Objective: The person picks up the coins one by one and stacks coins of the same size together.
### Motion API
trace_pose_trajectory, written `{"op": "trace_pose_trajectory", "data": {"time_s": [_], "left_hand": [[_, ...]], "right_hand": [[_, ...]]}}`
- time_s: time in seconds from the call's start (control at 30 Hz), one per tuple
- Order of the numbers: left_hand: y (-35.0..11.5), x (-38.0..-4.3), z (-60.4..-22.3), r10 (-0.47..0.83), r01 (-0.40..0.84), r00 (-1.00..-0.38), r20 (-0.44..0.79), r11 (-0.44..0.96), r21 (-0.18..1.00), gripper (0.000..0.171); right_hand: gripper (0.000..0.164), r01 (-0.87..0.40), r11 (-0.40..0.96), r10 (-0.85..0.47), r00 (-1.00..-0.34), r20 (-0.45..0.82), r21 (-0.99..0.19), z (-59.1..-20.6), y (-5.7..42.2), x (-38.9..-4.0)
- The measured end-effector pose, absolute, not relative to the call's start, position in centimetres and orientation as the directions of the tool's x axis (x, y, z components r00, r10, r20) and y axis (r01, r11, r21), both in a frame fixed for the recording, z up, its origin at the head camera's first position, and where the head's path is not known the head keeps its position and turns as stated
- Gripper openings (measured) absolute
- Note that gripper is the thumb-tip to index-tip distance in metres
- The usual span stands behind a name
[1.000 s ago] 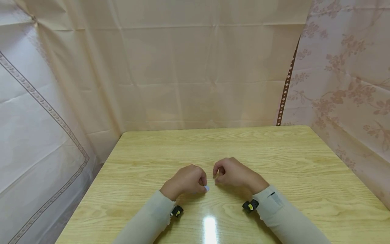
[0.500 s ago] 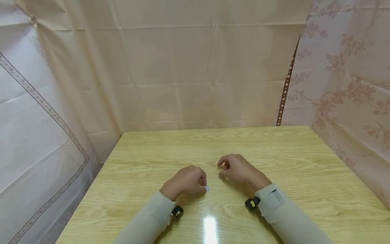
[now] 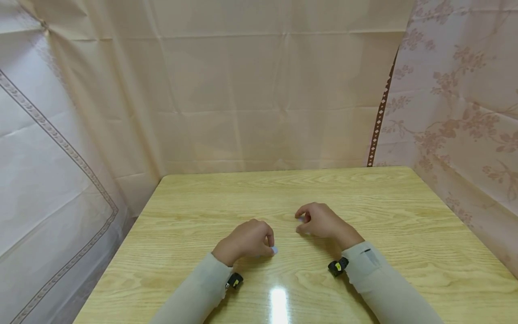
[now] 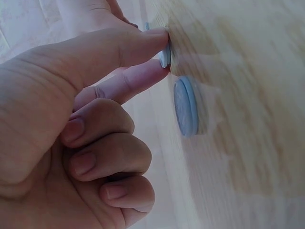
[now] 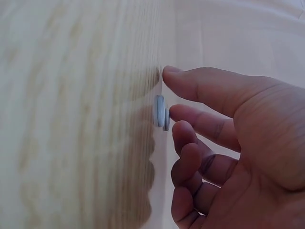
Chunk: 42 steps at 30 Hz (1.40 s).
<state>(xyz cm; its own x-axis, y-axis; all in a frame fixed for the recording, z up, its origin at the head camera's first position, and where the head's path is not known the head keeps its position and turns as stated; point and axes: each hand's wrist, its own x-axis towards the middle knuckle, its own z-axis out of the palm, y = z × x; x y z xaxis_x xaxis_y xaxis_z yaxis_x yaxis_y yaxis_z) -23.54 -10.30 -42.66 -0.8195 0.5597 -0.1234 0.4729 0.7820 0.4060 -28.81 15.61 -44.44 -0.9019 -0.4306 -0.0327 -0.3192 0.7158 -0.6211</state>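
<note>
Small pale blue-white round discs lie flat on the wooden table. My left hand (image 3: 247,240) pinches one disc (image 4: 165,57) by its edges between thumb and index finger, its other fingers curled into the palm. A second disc (image 4: 186,106) lies beside those curled fingers in the left wrist view, hidden under the hand from above. Farther right and forward, my right hand (image 3: 321,220) hovers low, thumb and index finger spread apart. A disc (image 5: 159,110) is in the gap there, also showing as a whitish disc (image 3: 301,219) in the head view. Behind it, another disc edge (image 5: 167,119) shows.
The wood-grain table (image 3: 214,193) extends around both hands. A beige cloth (image 3: 259,90) hangs behind its far edge, with patterned cloths at both sides. Black wrist cameras (image 3: 337,267) sit under the cuffs. A bright light reflection (image 3: 279,303) shows near the front.
My right hand has moved forward and to the right, away from the left hand, and a whitish disc now shows between its fingers. The left hand has stayed in place.
</note>
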Motion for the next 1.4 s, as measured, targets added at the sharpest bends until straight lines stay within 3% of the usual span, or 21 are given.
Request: {"op": "trace_pose_trajectory", "data": {"time_s": [0.5,1.0,1.4], "left_hand": [[-10.3,-23.6,-42.8,0.559,0.469,-0.82,-0.126,0.781,0.412,0.015],[-10.4,-23.6,-42.9,0.549,0.461,-0.826,-0.128,0.788,0.407,0.014],[-10.4,-23.5,-42.6,0.54,0.45,-0.83,-0.142,0.797,0.403,0.015]], "right_hand": [[0.034,-0.273,0.709,-0.409,-0.911,-0.062,-0.65,-44.3,16.3,-29.0],[0.018,-0.21,0.758,-0.333,-0.939,-0.089,-0.618,-44.3,17.5,-29.2],[0.021,-0.196,0.734,-0.408,-0.893,-0.191,-0.65,-43.5,18.4,-28.7]]}}
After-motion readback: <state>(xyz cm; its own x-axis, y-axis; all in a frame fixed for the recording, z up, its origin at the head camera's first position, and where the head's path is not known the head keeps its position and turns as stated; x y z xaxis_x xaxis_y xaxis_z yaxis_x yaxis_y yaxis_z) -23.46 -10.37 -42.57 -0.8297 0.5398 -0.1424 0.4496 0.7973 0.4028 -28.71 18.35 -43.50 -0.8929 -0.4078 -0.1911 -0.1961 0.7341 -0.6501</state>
